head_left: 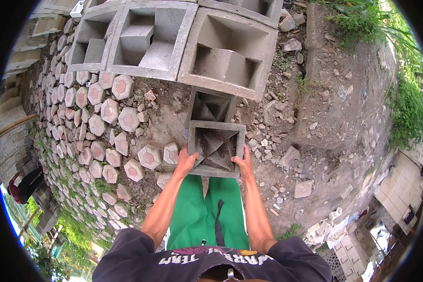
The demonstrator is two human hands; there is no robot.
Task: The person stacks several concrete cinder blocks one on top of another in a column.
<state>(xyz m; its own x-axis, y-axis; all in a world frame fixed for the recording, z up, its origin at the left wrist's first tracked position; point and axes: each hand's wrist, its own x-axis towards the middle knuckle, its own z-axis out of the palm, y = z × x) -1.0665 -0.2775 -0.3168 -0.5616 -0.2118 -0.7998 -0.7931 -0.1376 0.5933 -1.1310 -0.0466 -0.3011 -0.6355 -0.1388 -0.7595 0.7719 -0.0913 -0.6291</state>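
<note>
Between my two hands is a square grey concrete vent block with a recessed, X-shaped inner face. My left hand grips its left side, with the thumb over the rim. On the opposite side, my right hand holds it the same way. Just beyond it sits a similar smaller-looking vent block, partly covered by the held one. Whether the two blocks touch, I cannot tell. Large square concrete blocks with stepped hollows stand behind them.
Hexagonal pavers with reddish centres cover the ground to the left. Rubble and broken concrete lie to the right, beside a low ledge. Green plants grow at the far right. Stacked blocks stand at the lower right. A person is at the far left.
</note>
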